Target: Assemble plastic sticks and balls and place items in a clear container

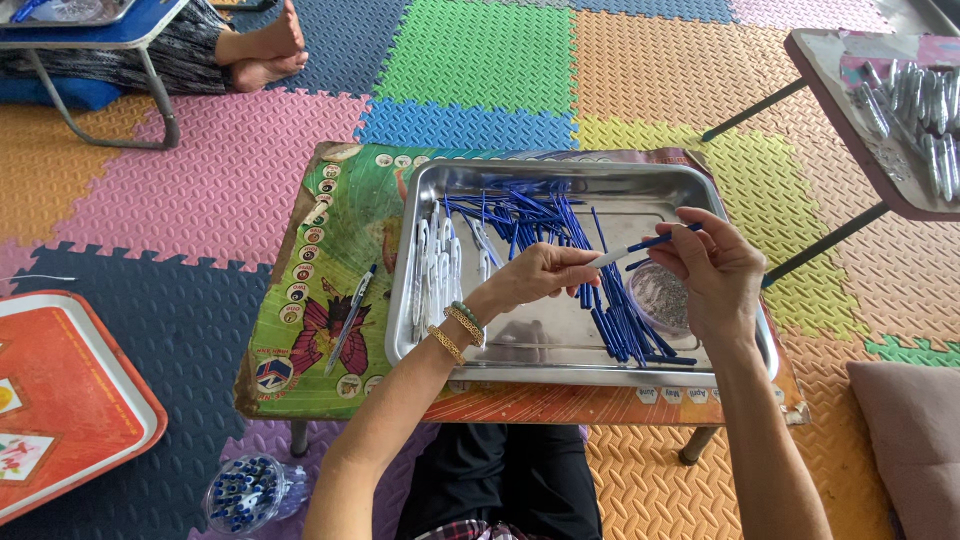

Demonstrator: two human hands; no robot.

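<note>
Resting on a low table [330, 300] with a green printed top, a steel tray [560, 350] covers its right half. Blue refills [530, 215] lie heaped toward the tray's far edge and down its right side; white barrels [435, 265] line its left edge. Above the tray's middle, the left hand [535, 275] pinches a white pen barrel [612, 256]; the right hand [715, 265] pinches a blue refill [665, 238] entering it.

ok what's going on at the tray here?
A person sits at a low table with a steel tray full of blue pen refills and white pen barrels. The left hand holds a white barrel, and the right hand holds a blue refill at its end, above the tray.
</note>
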